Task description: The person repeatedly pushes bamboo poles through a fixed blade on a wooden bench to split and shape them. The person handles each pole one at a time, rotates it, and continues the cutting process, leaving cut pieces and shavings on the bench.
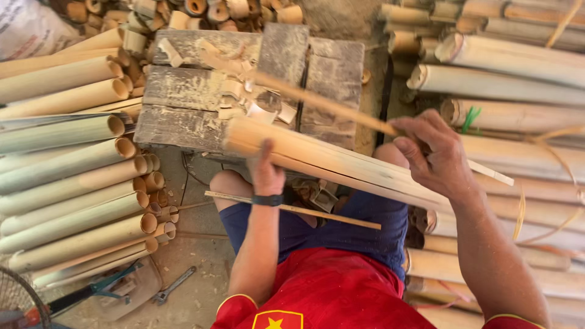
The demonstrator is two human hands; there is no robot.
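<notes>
Left hand (267, 172): fingers wrapped from below around a bundle of split bamboo slats (317, 159), thumb raised along its near face. The bundle passes through the curl of the fingers, its squared end resting on the edge of a weathered wooden block (183, 103), its length running down to the right across the person's lap.

Right hand (434, 157): fingers clenched on a thin bamboo stick (317, 100). The stick runs out of the fist up and left, over the bundle, its far end above the shavings (244, 91) on the block; a short pale end shows past the hand on the right.

Loose slat (292, 209): lies across the knees, just below the left wrist, which carries a dark wristband (268, 200).

Surroundings: stacked bamboo tubes (67, 176) at left, open ends toward the block; longer bamboo poles (518, 85) at right; short cut sections (201, 9) piled beyond the block. A spanner (173, 286) lies on the dusty floor lower left, near a fan guard (18, 301).
</notes>
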